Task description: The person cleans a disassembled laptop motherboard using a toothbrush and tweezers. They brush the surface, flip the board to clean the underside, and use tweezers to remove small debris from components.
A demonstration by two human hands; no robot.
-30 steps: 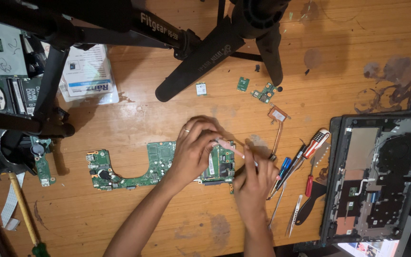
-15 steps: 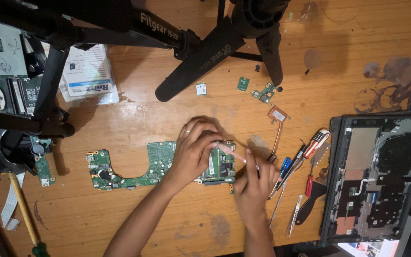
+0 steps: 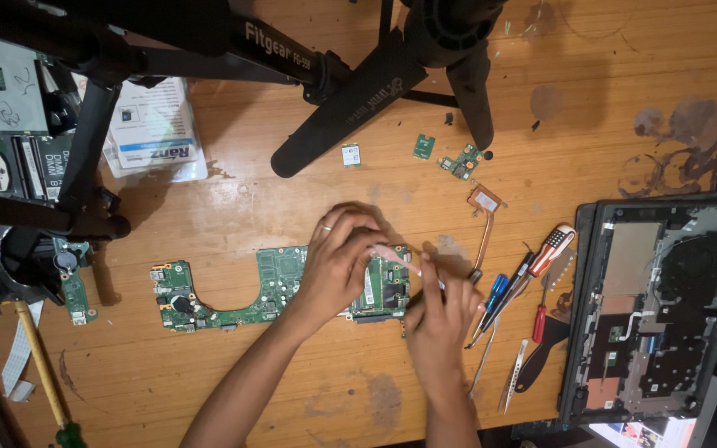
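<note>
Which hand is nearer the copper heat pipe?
Right. The right hand sits just below-left of the copper heat pipe, beside its lower end. The left hand rests on the green motherboard, farther left.

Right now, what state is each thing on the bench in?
Long green laptop motherboard: out of its case, flat on the wood.
Left hand: pressing the board.
Right hand: fingers pinching a pale slim tool.
Grey laptop base: opened, insides showing.
Red-handled screwdriver: lying unused.
</note>
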